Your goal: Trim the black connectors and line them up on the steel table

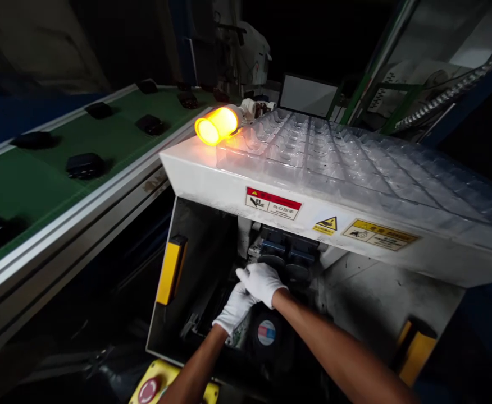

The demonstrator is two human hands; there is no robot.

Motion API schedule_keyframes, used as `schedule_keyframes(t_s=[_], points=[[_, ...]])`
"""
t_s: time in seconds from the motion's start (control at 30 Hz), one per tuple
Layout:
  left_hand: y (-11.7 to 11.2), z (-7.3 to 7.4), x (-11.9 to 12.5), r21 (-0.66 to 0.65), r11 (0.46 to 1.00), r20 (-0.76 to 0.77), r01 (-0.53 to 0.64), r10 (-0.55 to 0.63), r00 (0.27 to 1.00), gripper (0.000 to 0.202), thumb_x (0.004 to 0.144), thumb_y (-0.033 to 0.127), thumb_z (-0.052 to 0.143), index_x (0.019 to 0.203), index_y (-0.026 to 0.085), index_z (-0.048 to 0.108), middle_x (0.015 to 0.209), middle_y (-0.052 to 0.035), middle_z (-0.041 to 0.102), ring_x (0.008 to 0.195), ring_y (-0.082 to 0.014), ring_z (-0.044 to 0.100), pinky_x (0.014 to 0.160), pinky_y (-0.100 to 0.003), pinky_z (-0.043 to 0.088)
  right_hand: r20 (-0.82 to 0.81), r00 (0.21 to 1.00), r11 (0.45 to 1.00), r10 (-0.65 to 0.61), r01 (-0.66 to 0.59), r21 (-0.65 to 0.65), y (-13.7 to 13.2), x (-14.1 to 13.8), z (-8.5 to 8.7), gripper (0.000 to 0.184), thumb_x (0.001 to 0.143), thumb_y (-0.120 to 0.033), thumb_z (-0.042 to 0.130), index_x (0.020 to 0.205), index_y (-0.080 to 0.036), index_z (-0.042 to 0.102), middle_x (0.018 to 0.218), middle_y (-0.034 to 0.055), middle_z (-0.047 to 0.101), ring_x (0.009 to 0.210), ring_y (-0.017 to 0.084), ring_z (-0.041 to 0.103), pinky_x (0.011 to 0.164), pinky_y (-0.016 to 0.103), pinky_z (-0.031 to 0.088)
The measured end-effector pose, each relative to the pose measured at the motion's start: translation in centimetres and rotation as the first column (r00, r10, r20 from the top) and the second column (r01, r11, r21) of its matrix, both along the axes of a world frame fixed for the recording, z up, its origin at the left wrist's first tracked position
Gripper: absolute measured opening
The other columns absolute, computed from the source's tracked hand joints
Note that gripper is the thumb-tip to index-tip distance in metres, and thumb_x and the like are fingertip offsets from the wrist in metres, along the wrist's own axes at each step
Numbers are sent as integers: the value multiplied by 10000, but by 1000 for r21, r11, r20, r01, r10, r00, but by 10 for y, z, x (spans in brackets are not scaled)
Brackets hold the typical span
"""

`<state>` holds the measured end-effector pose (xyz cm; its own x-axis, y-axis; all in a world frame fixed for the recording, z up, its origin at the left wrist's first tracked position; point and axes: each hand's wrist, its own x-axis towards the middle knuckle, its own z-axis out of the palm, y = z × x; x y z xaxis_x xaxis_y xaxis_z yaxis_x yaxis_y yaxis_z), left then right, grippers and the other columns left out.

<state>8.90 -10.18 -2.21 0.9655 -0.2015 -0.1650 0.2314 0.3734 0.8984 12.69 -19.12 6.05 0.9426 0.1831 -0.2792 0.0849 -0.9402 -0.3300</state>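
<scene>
Both my hands wear white gloves and reach into the dark opening of a white machine. My right hand lies flat, fingers together, over round black parts below blue fixtures. My left hand sits just under it, partly covered, touching something inside; what it holds is hidden. A round black disc with a red-and-blue label lies below the hands.
A clear plastic blister tray covers the machine's top. An amber lamp glows at its left corner. A green conveyor with several black parts runs on the left. Yellow guards flank the opening; a red button sits below.
</scene>
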Motion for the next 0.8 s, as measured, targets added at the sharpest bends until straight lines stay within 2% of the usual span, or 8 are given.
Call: schedule_keyframes(t_s=[0.13,0.2,0.27,0.4,0.53,0.63,0.73,0.8], points=[[36,11,-41,299,954,93,5,-34,995,439,758,359,723,1148,182,623,1179,-105,637,1119,-282,569,1025,-392,434,53,998,1000,25,-25,4,-56,-21,12,574,972,-477,213,881,-176,693,872,119,722,855,230,672,696,308,423],[51,0,-73,452,892,57,18,-49,997,357,823,409,644,1100,184,629,1116,-97,657,1054,-265,596,954,-362,473,14,999,999,44,-44,1,-83,-29,7,564,972,-438,250,745,-167,690,763,114,714,761,208,672,653,290,411],[56,-17,-106,510,857,-26,74,-71,997,328,845,464,600,998,178,652,1002,-89,681,964,-260,620,882,-349,501,-5,1000,999,31,-31,-17,-98,-32,-4,553,963,-406,280,671,-157,677,707,130,702,710,220,669,616,300,395],[40,-37,-145,545,828,-119,131,-78,990,369,841,528,586,975,200,690,1046,-85,678,1020,-273,607,939,-358,488,49,998,997,-47,50,-50,-95,-31,-24,479,928,-371,341,680,-132,674,739,201,695,738,314,672,601,358,364],[6,-13,-127,520,837,29,171,-217,976,341,903,489,515,1051,234,687,1117,-76,664,1068,-250,596,998,-342,464,131,984,992,-121,116,50,-90,-36,-21,429,901,-398,414,620,-161,635,664,156,680,673,288,661,591,343,385],[-22,8,-96,470,868,47,161,-206,977,408,928,494,462,1224,246,595,1271,-77,595,1197,-239,529,1090,-369,400,214,938,945,-273,220,240,-105,-57,-26,487,967,-460,298,772,-186,650,789,97,708,763,199,668,679,273,461],[-50,9,-67,377,914,-12,150,-157,988,517,931,511,428,1345,207,488,1406,-76,490,1332,-229,407,1181,-391,278,193,773,732,-604,444,516,-135,-80,-51,566,985,-478,173,908,-152,629,895,112,708,826,166,668,742,234,501],[-64,0,-50,364,917,-27,163,-165,986,564,931,518,410,1376,174,454,1450,-81,437,1378,-231,339,1211,-400,201,129,699,620,-704,515,592,-155,-88,-72,512,950,-504,279,884,-141,635,833,106,705,754,187,665,681,256,515]])
